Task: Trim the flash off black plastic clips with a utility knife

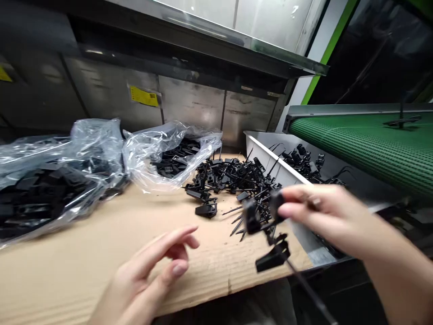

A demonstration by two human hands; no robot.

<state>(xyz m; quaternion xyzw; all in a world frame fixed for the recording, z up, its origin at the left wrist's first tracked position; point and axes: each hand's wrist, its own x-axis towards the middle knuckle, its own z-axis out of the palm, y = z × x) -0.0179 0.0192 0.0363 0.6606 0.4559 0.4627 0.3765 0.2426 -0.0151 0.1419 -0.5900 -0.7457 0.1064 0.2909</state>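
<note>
My right hand (pixel 324 216) pinches a black plastic part (pixel 272 257) above the right end of the work surface. This part has blocky ends and a long thin rod that slants down toward the bottom edge; its upper end is blurred. Over the front of the surface, my left hand (pixel 152 273) is empty, with thumb and fingers apart and slightly curled. Between and beyond both hands lies a heap of similar black parts (pixel 233 176), many with thin rods. One loose black piece (pixel 206 210) rests at the near edge of the heap.
Two clear plastic bags (pixel 98 144) of black pieces stand at the left and back of the cardboard-coloured surface (pixel 111 225). At the right, a grey bin (pixel 270 158) holds more black parts beneath a green conveyor belt (pixel 365 140). A metal ledge (pixel 216 34) overhangs the back.
</note>
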